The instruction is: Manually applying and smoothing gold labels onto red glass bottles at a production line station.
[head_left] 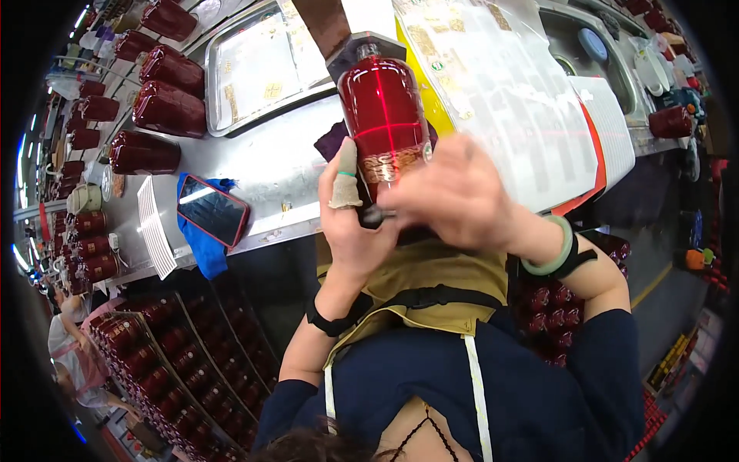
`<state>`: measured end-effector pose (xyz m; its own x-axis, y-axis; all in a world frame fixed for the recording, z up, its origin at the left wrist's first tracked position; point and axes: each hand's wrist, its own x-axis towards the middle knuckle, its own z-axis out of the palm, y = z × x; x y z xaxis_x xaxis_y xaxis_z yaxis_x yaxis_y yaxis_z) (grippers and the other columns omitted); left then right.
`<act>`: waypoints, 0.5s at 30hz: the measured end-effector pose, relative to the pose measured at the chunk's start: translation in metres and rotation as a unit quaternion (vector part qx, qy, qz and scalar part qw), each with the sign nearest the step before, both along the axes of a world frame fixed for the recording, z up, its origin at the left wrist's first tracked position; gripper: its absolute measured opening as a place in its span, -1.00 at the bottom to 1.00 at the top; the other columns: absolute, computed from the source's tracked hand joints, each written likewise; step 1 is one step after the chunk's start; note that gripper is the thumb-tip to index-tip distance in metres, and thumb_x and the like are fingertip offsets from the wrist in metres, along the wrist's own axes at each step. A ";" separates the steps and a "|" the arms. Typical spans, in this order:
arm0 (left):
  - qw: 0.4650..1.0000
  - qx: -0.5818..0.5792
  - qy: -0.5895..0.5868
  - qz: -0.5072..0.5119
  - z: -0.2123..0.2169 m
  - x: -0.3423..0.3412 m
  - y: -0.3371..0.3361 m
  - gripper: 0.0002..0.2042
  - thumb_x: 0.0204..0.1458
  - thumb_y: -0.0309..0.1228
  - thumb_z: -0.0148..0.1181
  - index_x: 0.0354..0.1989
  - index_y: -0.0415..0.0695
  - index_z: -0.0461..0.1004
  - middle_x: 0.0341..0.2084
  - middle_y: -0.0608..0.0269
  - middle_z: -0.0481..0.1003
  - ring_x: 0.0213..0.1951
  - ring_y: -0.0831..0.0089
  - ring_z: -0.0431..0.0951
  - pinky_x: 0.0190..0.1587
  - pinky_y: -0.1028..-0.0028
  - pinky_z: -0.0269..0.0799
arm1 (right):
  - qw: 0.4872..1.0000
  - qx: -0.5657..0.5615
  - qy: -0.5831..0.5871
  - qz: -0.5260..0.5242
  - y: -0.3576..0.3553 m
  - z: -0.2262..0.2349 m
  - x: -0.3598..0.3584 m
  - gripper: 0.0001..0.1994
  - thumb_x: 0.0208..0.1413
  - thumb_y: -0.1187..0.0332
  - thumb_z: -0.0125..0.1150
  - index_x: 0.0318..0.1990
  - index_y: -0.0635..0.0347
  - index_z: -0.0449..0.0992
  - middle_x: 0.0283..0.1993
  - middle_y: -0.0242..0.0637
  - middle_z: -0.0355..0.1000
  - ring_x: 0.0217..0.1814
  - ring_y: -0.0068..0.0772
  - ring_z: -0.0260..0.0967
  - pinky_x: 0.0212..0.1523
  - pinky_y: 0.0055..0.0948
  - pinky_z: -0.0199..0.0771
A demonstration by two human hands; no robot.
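Note:
A deep red glass bottle (382, 100) with a clear neck lies on its side, its neck pointing away from me against a brown angular rest. Red light lines cross on its body, and a gold decal (389, 167) sits near its base. My left hand (352, 231) grips the bottle's left side near the base; one finger wears a beige cloth cover (346, 182). Over the decal and the bottle's right side is my right hand (466, 196), blurred, its fingers curled together. Its fingertips meet a small dark thing by my left hand, which I cannot make out.
Left stands a metal tray (213, 85) with decal sheets, beside several red bottles (165, 108). A phone (213, 210) rests on a blue cloth (202, 250) at the bench edge. Decal sheets (500, 100) cover the right side, near a sink (566, 46). Racked bottles (154, 362) stand below.

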<state>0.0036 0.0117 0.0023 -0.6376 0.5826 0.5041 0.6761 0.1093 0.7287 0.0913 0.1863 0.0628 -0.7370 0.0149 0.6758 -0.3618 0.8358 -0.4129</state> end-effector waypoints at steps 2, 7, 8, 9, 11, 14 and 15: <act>1.000 -0.008 -0.024 -0.015 -0.001 -0.002 -0.004 -0.13 -0.14 -0.53 0.54 0.43 -0.38 0.25 0.20 -0.10 0.45 0.22 0.10 0.50 0.26 0.25 0.40 | 0.989 -0.080 0.017 -0.120 0.010 -0.004 -0.007 -0.81 0.00 0.52 0.39 -0.20 0.04 0.69 -0.22 -0.42 0.65 -0.27 -0.33 0.46 -0.16 -0.33 0.42; 0.997 -0.043 -0.032 -0.052 -0.003 -0.011 -0.010 -0.08 -0.13 -0.55 0.53 0.47 -0.38 0.18 0.32 -0.24 0.37 0.33 -0.09 0.42 0.32 0.18 0.37 | 0.992 0.079 0.084 0.059 0.000 -0.012 0.003 -0.79 0.05 0.44 0.35 -0.15 -0.04 0.71 -0.19 -0.49 0.64 -0.20 -0.44 0.44 -0.15 -0.36 0.36; 0.996 -0.039 -0.066 -0.052 -0.002 -0.009 -0.009 -0.07 -0.15 -0.54 0.55 0.47 -0.38 0.18 0.33 -0.23 0.36 0.33 -0.09 0.41 0.33 0.17 0.36 | 0.998 0.033 0.031 0.048 0.002 -0.010 0.002 -0.79 0.03 0.45 0.37 -0.15 -0.02 0.71 -0.19 -0.49 0.64 -0.20 -0.41 0.44 -0.16 -0.35 0.37; 0.993 -0.039 -0.101 -0.056 -0.002 -0.009 -0.008 -0.05 -0.16 -0.52 0.57 0.47 -0.37 0.17 0.33 -0.23 0.35 0.34 -0.10 0.40 0.34 0.16 0.36 | 0.998 0.016 0.012 0.057 0.001 -0.006 0.001 -0.78 0.01 0.45 0.39 -0.15 -0.01 0.70 -0.20 -0.49 0.65 -0.21 -0.38 0.45 -0.17 -0.33 0.39; 0.999 -0.040 -0.016 -0.021 0.000 -0.003 -0.005 0.00 -0.23 -0.51 0.63 0.47 -0.34 0.19 0.32 -0.12 0.36 0.30 0.05 0.45 0.32 0.24 0.38 | 0.989 -0.097 0.008 -0.110 0.011 -0.006 -0.011 -0.76 -0.03 0.48 0.42 -0.16 0.03 0.69 -0.20 -0.46 0.65 -0.21 -0.31 0.45 -0.14 -0.31 0.39; 1.000 -0.008 -0.017 -0.011 0.001 0.000 -0.001 -0.01 -0.26 -0.51 0.66 0.45 -0.32 0.24 0.34 -0.07 0.34 0.30 0.04 0.45 0.32 0.23 0.38 | 0.988 0.021 0.062 -0.143 0.016 -0.006 -0.012 -0.79 -0.01 0.49 0.38 -0.18 0.02 0.70 -0.15 -0.45 0.65 -0.21 -0.35 0.47 -0.09 -0.37 0.36; 1.000 -0.005 -0.010 -0.006 0.000 0.000 -0.001 -0.02 -0.25 -0.50 0.65 0.45 -0.33 0.25 0.35 -0.08 0.34 0.31 0.04 0.45 0.33 0.23 0.38 | 0.995 0.020 0.062 -0.077 0.010 -0.007 -0.006 -0.79 0.01 0.48 0.37 -0.18 0.00 0.71 -0.15 -0.47 0.65 -0.21 -0.38 0.47 -0.08 -0.38 0.36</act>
<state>0.0034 0.0109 0.0025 -0.6401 0.5957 0.4851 0.6624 0.1081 0.7413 0.0853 0.1961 0.0563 -0.6395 0.0914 0.7633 -0.2745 0.9003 -0.3379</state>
